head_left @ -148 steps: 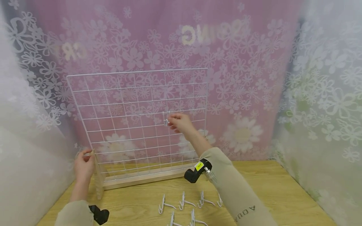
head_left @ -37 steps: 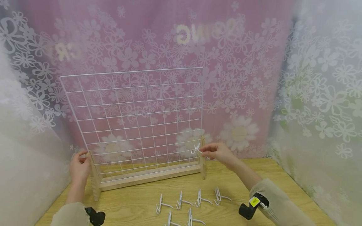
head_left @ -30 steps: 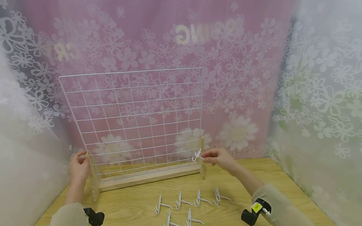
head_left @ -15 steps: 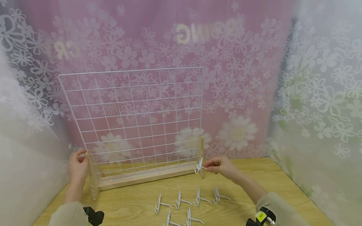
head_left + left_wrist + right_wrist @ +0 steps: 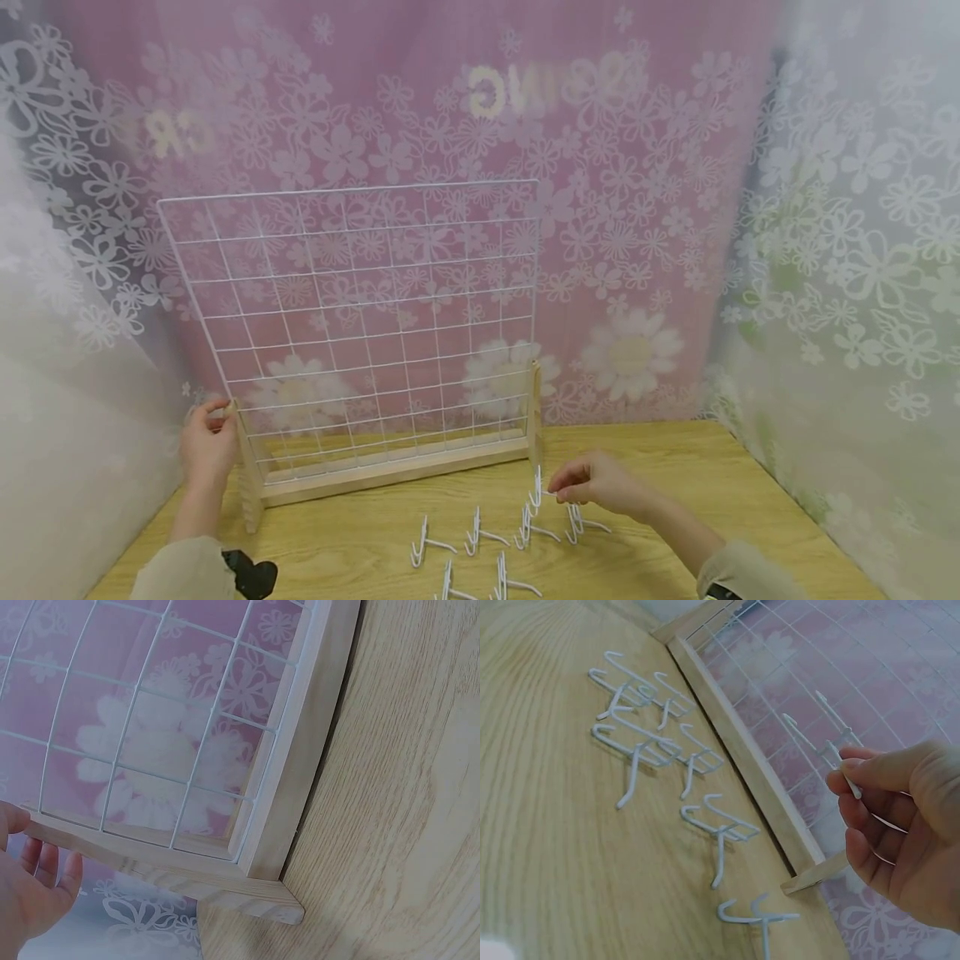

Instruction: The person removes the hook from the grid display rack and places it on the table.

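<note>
A white wire grid panel [image 5: 348,190] stands upright in a wooden stand [image 5: 397,477]. My left hand [image 5: 208,446] holds the top of the stand's left side piece; in the left wrist view its thumb and fingers [image 5: 70,879] meet the wood, the other fingers loosely bent. My right hand [image 5: 611,485] pinches a white double-pronged wire hook [image 5: 810,739] by its straight arm, between thumb and fingers. That hook is in front of the stand's right foot, just above the hooks on the table. Several matching white hooks [image 5: 422,542] lie on the table, two cut off by the lower edge.
The wood-grain table [image 5: 660,446] runs under everything. Behind the grid hangs a pink flowered curtain [image 5: 637,250], with pale flowered curtains [image 5: 847,333] at the sides. A black wrist camera [image 5: 251,575] sits on the left sleeve.
My right hand has moved from the middle of the grid, first right and down, then further down to the hooks on the table, carrying the hook. The left hand stays on the stand.
</note>
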`<state>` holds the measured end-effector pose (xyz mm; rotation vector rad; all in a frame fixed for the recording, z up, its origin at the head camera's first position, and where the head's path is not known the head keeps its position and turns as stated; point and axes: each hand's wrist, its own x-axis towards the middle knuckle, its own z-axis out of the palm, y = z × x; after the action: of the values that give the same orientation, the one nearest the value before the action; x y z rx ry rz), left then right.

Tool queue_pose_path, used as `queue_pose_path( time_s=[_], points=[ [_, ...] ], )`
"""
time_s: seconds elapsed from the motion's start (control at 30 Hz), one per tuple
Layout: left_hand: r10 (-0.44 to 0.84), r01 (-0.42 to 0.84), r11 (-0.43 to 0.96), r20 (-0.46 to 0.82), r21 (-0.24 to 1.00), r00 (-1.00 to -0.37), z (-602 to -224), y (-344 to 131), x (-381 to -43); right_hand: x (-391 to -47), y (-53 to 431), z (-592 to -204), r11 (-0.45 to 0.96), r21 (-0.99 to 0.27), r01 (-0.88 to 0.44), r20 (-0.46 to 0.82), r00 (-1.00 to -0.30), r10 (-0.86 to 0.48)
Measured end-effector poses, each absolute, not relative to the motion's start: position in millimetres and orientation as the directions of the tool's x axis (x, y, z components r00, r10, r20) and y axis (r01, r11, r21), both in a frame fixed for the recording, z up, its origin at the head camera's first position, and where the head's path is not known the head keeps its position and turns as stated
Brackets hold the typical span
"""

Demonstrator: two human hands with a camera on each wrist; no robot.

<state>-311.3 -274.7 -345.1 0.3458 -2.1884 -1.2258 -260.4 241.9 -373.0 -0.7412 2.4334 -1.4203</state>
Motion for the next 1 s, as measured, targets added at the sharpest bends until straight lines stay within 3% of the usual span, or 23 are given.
queue_pose_path(
  time_s=[0.47, 0.77, 1.0],
  points=[
    [-0.485, 0.051, 0.518, 0.343, 0.854, -0.805, -346.3, -275.7, -314.4, -247.0, 252.4, -417.7, 0.339, -0.882, -0.327, 0.043, -0.773, -0.633],
    [-0.494, 0.055, 0.523, 0.356, 0.850, -0.793, -345.8, -276.3, -313.3, -239.3, 256.0, -440.7, 0.345, -0.894, -0.287, 0.016, -0.788, -0.615],
    [-0.499, 0.052, 0.533, 0.363, 0.845, -0.787, -345.9, -274.8, -314.0, -238.0, 257.5, -450.7, 0.354, -0.864, -0.357, 0.066, -0.779, -0.624]
  ],
)
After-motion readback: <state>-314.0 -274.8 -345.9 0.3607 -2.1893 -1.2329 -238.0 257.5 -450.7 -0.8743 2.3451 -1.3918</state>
